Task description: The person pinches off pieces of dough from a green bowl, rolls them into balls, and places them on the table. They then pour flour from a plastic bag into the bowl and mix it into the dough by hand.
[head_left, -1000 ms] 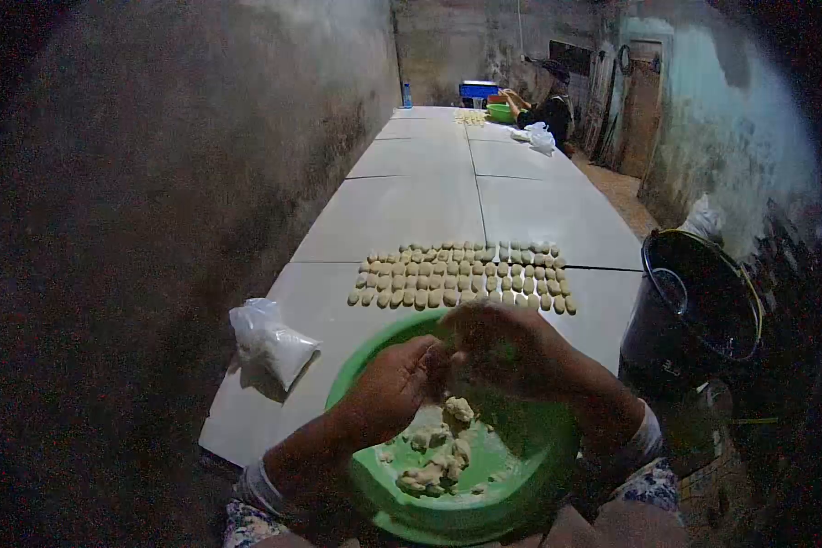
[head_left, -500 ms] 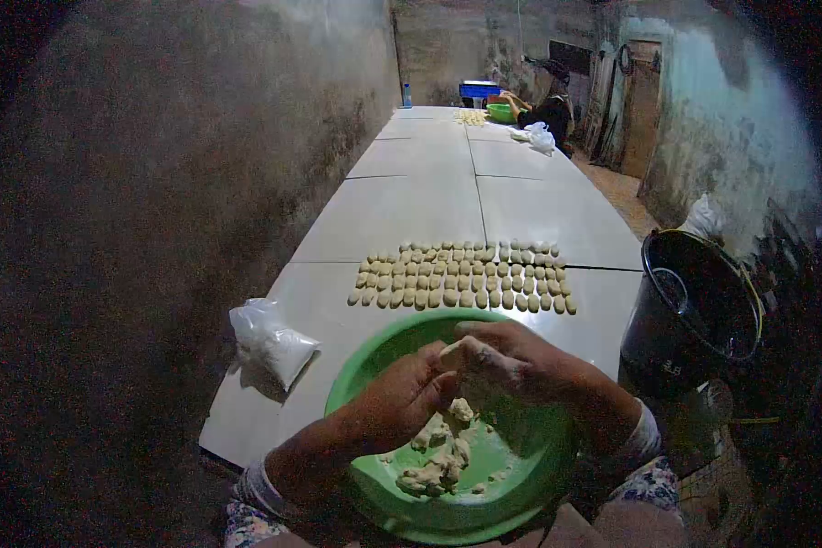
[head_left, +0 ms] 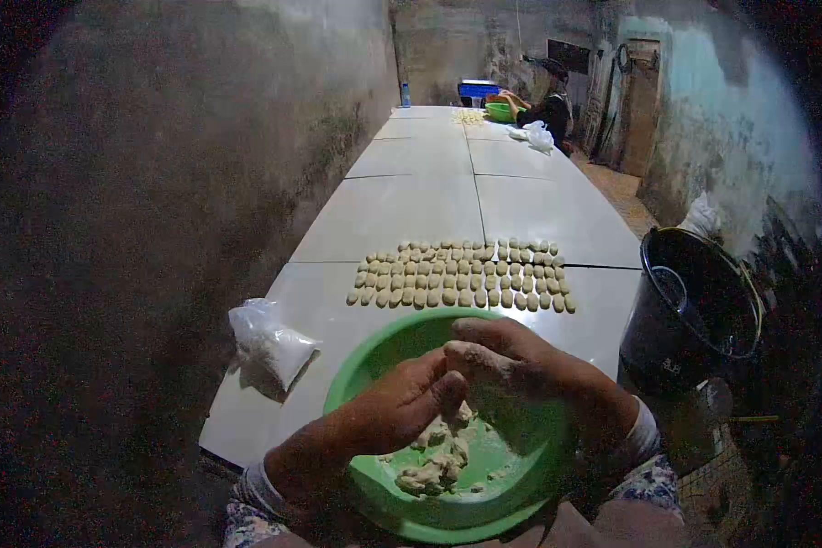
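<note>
Over a green basin (head_left: 361,365), my left hand (head_left: 397,402) and my right hand (head_left: 511,361) are brought together, cupped palm to palm. Pale flour dusts the fingers of the right hand. Whatever lies between the palms is hidden by the fingers. Below them, lumps of torn pale dough (head_left: 434,473) lie on the bottom of the basin, with small crumbs around. Just beyond the basin, several rows of small oval dough pieces (head_left: 461,274) rest on the table.
A tied plastic bag of white powder (head_left: 279,347) sits at the left on the white tiled table (head_left: 411,205). A black bucket (head_left: 680,320) stands at the right edge. At the far end, a person (head_left: 550,108) works at another green basin (head_left: 500,112), near a white plastic bag (head_left: 537,135).
My hands have shifted against each other: the left fingers now overlap the right ones more closely, and the right fingers have tilted down. Dough and basin look the same.
</note>
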A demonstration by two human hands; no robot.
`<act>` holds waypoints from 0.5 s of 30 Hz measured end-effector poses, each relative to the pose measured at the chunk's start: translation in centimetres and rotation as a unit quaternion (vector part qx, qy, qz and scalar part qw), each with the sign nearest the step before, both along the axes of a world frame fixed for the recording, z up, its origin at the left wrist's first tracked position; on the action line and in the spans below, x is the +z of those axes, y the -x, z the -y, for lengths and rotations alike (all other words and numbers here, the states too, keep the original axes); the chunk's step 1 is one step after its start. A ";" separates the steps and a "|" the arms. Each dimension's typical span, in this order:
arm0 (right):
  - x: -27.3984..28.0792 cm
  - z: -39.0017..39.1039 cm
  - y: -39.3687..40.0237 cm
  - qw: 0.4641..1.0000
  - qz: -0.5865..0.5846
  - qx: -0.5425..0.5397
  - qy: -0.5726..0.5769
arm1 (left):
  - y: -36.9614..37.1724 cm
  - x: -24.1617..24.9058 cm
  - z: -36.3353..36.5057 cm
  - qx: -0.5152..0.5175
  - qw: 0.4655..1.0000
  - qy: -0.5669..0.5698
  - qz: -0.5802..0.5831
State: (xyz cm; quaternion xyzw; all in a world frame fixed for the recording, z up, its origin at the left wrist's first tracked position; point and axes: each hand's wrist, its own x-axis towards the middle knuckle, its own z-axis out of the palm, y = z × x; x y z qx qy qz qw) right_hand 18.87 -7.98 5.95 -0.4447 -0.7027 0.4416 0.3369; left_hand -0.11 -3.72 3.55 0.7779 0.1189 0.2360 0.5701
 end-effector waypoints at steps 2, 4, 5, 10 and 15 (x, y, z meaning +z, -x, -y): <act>-0.3 -0.1 -0.1 0.990 -0.110 0.026 0.081 | 0.3 0.2 -0.5 -0.026 1.000 0.016 -0.001; -0.4 -0.4 -0.3 0.995 -0.082 0.018 0.056 | 0.2 -0.2 -0.8 0.034 0.999 0.025 -0.021; -0.8 -0.5 -0.3 0.995 -0.097 0.004 0.023 | 0.3 -0.2 -0.8 0.034 0.999 0.025 -0.021; -1.4 -0.8 -0.5 0.993 -0.117 0.020 -0.030 | 0.3 0.5 -0.4 0.097 0.994 -0.015 -0.051; -0.7 -0.6 -0.4 0.990 -0.125 -0.038 -0.058 | 0.1 0.5 -0.6 0.098 0.995 -0.001 -0.036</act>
